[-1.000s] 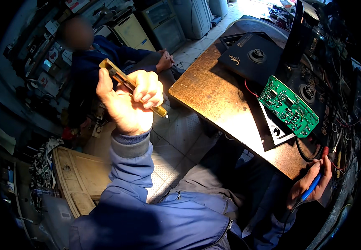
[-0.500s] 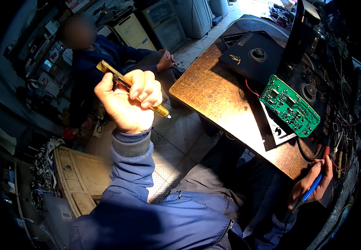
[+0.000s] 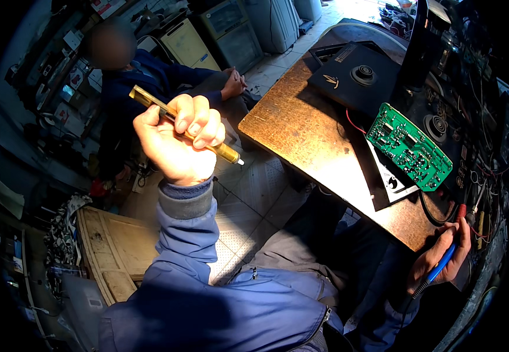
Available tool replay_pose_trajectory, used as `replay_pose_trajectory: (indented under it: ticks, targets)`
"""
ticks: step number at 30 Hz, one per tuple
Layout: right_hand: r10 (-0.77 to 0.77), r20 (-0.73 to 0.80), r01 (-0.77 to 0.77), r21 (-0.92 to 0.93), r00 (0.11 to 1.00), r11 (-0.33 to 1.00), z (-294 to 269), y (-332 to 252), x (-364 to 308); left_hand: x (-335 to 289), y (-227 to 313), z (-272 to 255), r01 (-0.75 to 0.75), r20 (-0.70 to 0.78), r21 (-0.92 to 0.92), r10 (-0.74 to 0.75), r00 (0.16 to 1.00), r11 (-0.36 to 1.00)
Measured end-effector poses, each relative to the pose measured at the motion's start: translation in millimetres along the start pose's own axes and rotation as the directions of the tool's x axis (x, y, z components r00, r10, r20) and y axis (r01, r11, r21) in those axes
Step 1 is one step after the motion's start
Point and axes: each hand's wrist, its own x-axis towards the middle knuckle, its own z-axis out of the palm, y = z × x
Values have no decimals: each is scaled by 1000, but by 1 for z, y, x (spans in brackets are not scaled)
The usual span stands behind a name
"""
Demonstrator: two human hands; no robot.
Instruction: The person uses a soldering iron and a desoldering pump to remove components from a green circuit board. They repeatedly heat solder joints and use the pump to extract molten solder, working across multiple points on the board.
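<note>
My left hand is raised above the floor, its fingers wrapped round a gold-coloured desoldering pump with a pale tip. The pump lies slantwise across the palm, its tip toward the lower right. By the bench's near right corner, my right hand grips the blue handle of a soldering iron. A dark cord leaves the handle's lower end; the iron's tip cannot be made out. Beyond this hand, a green circuit board leans tilted over a white-and-black part, touched by neither hand.
The wooden bench bears a black induction cooker panel with a round dial. Hand tools and wires crowd its right side. A seated person is at the far left, hands clasped. A worn wooden cabinet stands near my left arm.
The desoldering pump has shifted slightly in my left hand, its tip moving a little right and up. My right hand with the soldering iron stays almost still.
</note>
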Motion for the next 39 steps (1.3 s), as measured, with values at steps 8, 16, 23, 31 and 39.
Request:
replay_pose_trajectory:
  ticks: [8, 16, 23, 31, 39]
  targets:
    - [-12, -16, 11, -36, 1000, 999, 1, 2, -1, -1, 0, -3, -5, -30, -58, 4, 1000, 998]
    - [-34, -4, 33, -53, 999, 998, 1, 2, 0, 0, 2, -8, 35, -94, -108, -45, 995, 994]
    - [57, -17, -58, -91, 998, 994, -1, -3, -2, 5, -2, -9, 114, 33, -255, -109, 994, 960]
    - [113, -17, -113, -11, 993, 994, 2, -12, -1, 18, -33, 40, 162, 43, -467, -160, 986, 869]
    - [59, -19, -55, 167, 998, 984, -5, -7, 1, 33, -85, 97, 216, 134, -168, -195, 972, 962]
